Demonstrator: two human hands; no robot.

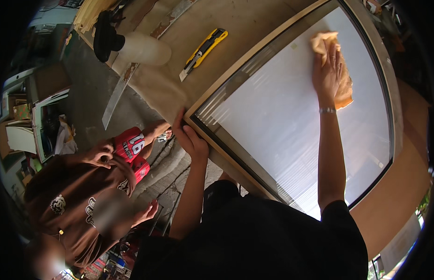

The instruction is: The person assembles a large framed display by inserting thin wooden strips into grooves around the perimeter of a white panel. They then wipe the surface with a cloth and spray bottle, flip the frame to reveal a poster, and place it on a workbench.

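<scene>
Under right hand [327, 70]: cloth [342, 84]

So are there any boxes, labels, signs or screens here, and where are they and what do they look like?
Cardboard boxes: far left edge, brown, stacked on a white shelf unit.
Printed shirt: red with white print, on a small person lower left.
Brown shirt: white emblems, on the nearer person lower left.
No screens or signs show. The left hand grips the frame corner; the right hand presses a tan cloth on glass.

Yellow utility knife [204, 52] on bench; white cup [144, 48]; person in brown shirt [82, 196] nearby.
</scene>
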